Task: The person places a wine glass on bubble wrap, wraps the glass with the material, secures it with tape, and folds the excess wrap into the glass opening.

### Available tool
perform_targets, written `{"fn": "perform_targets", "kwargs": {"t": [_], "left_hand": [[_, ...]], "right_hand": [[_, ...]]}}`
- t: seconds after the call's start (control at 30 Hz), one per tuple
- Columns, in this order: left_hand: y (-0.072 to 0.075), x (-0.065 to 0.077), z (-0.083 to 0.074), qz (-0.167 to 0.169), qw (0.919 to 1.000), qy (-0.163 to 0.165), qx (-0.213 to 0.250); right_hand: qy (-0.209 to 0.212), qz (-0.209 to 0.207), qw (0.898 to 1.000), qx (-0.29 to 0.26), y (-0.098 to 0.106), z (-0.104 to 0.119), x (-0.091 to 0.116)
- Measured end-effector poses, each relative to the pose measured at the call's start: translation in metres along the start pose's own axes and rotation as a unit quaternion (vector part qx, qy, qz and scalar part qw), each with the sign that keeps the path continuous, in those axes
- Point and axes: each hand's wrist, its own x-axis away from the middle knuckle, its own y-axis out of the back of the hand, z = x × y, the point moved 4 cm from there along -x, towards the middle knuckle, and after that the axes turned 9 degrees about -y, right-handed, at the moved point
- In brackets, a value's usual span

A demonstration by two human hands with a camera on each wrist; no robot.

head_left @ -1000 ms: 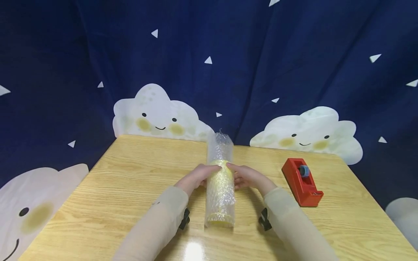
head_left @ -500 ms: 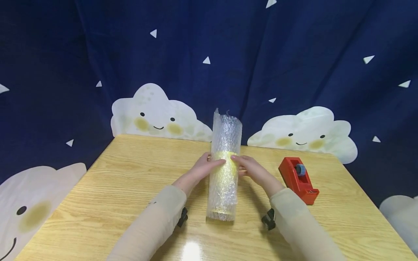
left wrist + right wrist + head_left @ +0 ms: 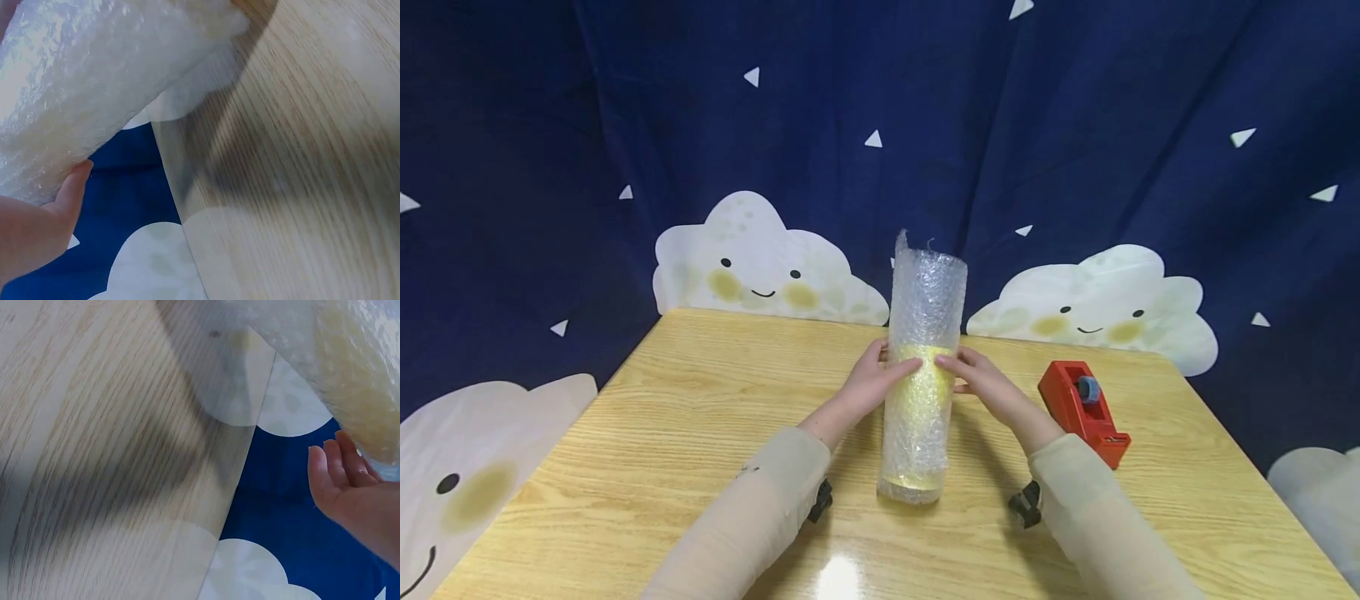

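A long bubble-wrap roll (image 3: 916, 425) with something yellow and cylindrical inside stands tilted between my hands in the head view. The wrap runs on past the yellow part as a hollow-looking upper end with a ragged edge. My left hand (image 3: 867, 382) grips its left side, thumb across the front. From the right side my right hand (image 3: 988, 385) holds it, its thumb near the other. In the left wrist view, the bubble wrap (image 3: 112, 81) passes over a fingertip; in the right wrist view, several fingers lie along the wrap (image 3: 362, 369). Whether the lower end touches the table is unclear.
A red tape dispenser (image 3: 1082, 412) with a small blue roll stands on the wooden table (image 3: 737, 367), right of my right hand. Behind the table's far edge hangs a dark blue curtain (image 3: 820, 108) with clouds and white triangles.
The bubble-wrap roll's far end has risen from low over the table to a steeper tilt. Both hands have moved up and slightly right with it, still holding it.
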Motion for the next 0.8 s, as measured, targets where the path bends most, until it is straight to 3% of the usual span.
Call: {"fn": "perform_targets", "kwargs": {"t": [0.3,0.53,0.8], "left_hand": [[0.0,0.001,-0.005,0.018,0.9986,-0.049,0.003],[0.004,0.005,-0.016,0.022,0.9958,-0.088,-0.005],[0.009,0.001,-0.015,0.029,0.9853,-0.15,-0.077]], "right_hand": [[0.05,0.027,0.998,0.014,-0.003,0.006,0.008],[0.087,-0.02,0.995,0.039,0.0,0.017,0.015],[0.129,-0.066,0.985,0.089,0.003,0.021,0.021]]}}
